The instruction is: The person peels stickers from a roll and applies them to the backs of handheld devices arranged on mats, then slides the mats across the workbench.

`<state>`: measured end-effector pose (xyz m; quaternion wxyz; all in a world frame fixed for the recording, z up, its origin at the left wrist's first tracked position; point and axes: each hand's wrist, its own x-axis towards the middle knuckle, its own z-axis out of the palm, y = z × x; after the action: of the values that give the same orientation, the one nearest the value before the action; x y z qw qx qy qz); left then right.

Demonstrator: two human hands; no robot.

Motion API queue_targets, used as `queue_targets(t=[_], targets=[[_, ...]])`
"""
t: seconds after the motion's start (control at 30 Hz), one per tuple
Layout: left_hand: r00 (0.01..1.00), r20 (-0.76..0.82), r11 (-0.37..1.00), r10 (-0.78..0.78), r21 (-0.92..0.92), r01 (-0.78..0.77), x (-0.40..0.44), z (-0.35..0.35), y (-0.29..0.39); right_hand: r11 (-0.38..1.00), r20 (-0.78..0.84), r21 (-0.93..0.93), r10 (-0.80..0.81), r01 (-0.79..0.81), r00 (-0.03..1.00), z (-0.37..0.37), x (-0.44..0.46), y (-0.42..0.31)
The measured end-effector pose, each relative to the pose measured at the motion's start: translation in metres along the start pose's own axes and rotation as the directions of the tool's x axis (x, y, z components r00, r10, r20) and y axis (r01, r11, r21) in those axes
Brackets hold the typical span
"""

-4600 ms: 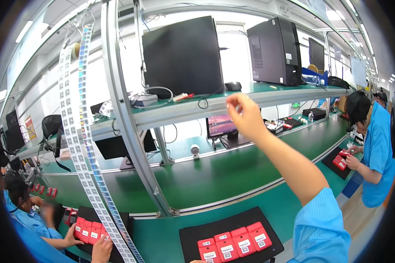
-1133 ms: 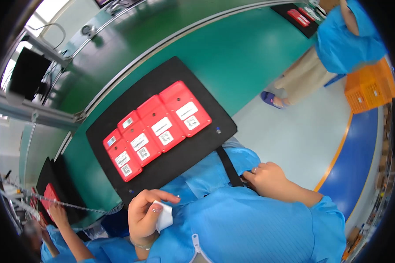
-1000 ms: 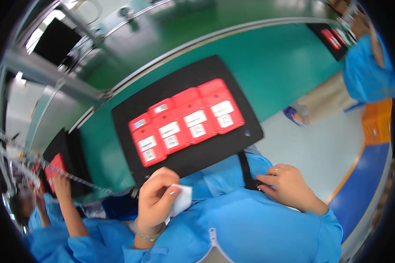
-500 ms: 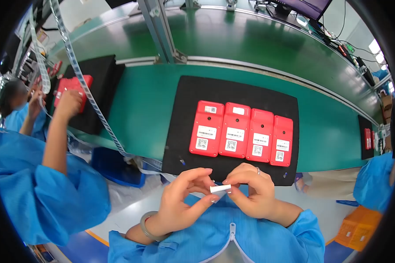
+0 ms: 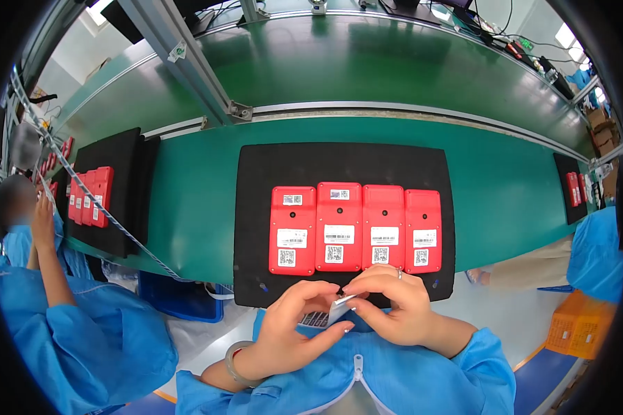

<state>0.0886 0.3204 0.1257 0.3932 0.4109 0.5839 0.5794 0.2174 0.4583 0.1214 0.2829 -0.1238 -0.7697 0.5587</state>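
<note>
Both my hands meet in front of my chest, just beyond the near edge of a black foam mat (image 5: 256,166). Between them is a folded white label strip (image 5: 338,309) with dark printed squares on its lower part. My left hand (image 5: 298,321) has the strip between thumb and fingers. Pinched at the strip's upper right edge are the fingertips of my right hand (image 5: 401,311). Several red handheld devices (image 5: 339,214) lie side by side on the mat, backs up, with barcode and QR labels. The two on the left also have a small label near the top.
At left a co-worker in blue raises a hand (image 5: 43,225) by a long label ribbon (image 5: 83,187). More red devices (image 5: 93,197) lie on another black mat. A metal post (image 5: 187,62) rises behind the green bench (image 5: 194,187). A blue bin (image 5: 180,297) and orange crate (image 5: 578,325) stand below.
My view has shifted, so the mat and devices appear lower and further left. The strip between my hands has tilted, showing its printed squares. The co-worker's hand has left the red devices.
</note>
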Motion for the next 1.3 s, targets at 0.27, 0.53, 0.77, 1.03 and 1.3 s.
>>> queue_targets(t=[0.27,0.53,0.77,1.03,1.3], targets=[[0.997,0.043,0.984,0.071,0.160,-0.077,0.017,-0.005,-0.001,0.997,0.112,-0.073,-0.005,0.014,0.994,-0.021,0.013,0.000],[0.985,-0.005,0.918,0.172,0.363,-0.159,0.035,-0.002,-0.002,0.907,0.237,-0.364,-0.131,0.213,0.963,-0.038,0.035,-0.012],[0.981,-0.003,0.928,0.196,0.323,-0.185,0.047,0.000,-0.008,0.952,0.245,-0.286,-0.040,0.111,0.969,-0.049,0.045,-0.011],[0.932,0.299,0.859,0.204,0.402,-0.317,0.068,0.004,-0.016,0.904,0.120,-0.260,0.378,-0.338,0.918,-0.099,0.092,0.039],[0.919,0.360,0.788,0.159,0.515,-0.338,0.070,0.008,-0.018,0.834,0.207,-0.334,0.519,-0.438,0.830,-0.098,0.101,0.051]])
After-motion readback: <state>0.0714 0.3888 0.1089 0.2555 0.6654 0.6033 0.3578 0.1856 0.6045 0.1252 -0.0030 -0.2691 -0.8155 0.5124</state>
